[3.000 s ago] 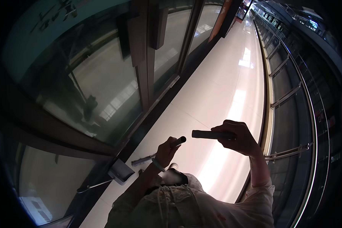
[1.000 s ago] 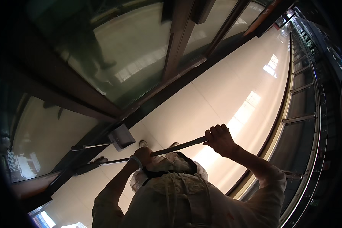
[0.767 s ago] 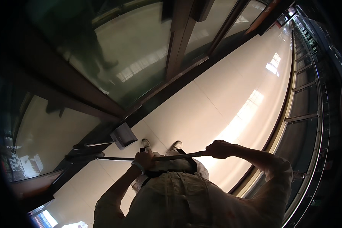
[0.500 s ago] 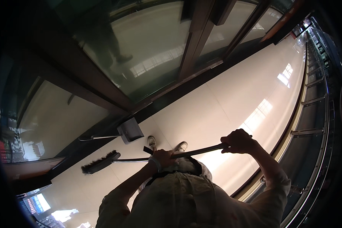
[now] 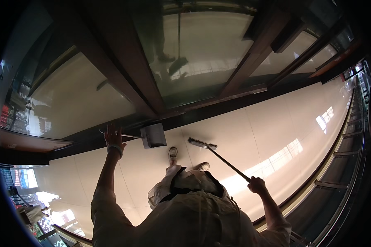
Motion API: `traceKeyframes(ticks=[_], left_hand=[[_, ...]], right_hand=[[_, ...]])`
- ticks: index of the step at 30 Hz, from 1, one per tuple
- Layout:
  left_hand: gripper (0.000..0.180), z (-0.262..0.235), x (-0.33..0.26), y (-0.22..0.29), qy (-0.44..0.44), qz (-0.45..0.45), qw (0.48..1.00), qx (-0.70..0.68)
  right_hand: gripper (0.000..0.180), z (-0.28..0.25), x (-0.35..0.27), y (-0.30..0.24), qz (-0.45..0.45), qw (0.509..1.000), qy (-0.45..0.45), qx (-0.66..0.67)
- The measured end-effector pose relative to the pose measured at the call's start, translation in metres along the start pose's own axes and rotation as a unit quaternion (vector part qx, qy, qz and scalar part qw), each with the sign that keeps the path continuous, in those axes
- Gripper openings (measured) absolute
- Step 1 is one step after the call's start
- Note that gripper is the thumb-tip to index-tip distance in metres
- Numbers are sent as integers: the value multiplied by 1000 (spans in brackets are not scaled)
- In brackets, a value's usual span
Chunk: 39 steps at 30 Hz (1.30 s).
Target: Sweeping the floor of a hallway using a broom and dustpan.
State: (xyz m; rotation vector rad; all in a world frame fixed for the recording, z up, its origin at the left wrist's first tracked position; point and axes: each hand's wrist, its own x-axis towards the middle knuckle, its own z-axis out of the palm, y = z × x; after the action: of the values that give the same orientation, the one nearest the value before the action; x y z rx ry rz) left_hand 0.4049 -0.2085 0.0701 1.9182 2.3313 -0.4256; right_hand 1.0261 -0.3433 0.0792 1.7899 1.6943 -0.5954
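My right hand [image 5: 257, 185] is closed around the end of a long-handled broom [image 5: 231, 166]. The broom slants away to the left, and its bristled head [image 5: 203, 143] is at the floor just beyond my feet. My left hand [image 5: 113, 139] reaches forward with the fingers spread and nothing gripped. It is over the thin metal handle of a grey dustpan [image 5: 154, 136], partly covering it; whether they touch I cannot tell. The dustpan's pan is by the dark base of the glass wall, to the right of that hand.
A glass wall [image 5: 202, 57] with dark frames runs along the far side and reflects the floor. Pale, shiny floor tiles [image 5: 272, 127] stretch off to the right. A metal-edged railing [image 5: 331, 185] borders the right side. My shoes [image 5: 173, 153] stand near the dustpan.
My left hand has let go of the broom and moved forward left to the dustpan handle. The broom head has swung from the left to in front of my feet, still held by my right hand.
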Motion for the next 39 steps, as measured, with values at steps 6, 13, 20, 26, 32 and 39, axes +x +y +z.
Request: traceKeyframes(ticks=[6, 13, 20, 26, 32, 39], left_hand=[[99, 58, 31, -76, -31, -5, 999, 38], [59, 180, 46, -159, -70, 30, 993, -90], [17, 116, 74, -48, -131, 284, 944, -105], [14, 56, 104, 23, -73, 304, 938, -147], [12, 30, 117, 126, -82, 318, 932, -152], [23, 28, 135, 264, -62, 305, 945, -96]], right_hand=[[11, 105, 55, -57, 216, 817, -258, 468], [11, 125, 93, -147, 131, 602, -234, 752], [39, 129, 87, -176, 266, 530, -87, 800], [47, 99, 63, -169, 231, 472, -40, 850], [43, 58, 84, -123, 260, 483, -20, 836], [31, 4, 196, -6, 263, 539, 34, 800]])
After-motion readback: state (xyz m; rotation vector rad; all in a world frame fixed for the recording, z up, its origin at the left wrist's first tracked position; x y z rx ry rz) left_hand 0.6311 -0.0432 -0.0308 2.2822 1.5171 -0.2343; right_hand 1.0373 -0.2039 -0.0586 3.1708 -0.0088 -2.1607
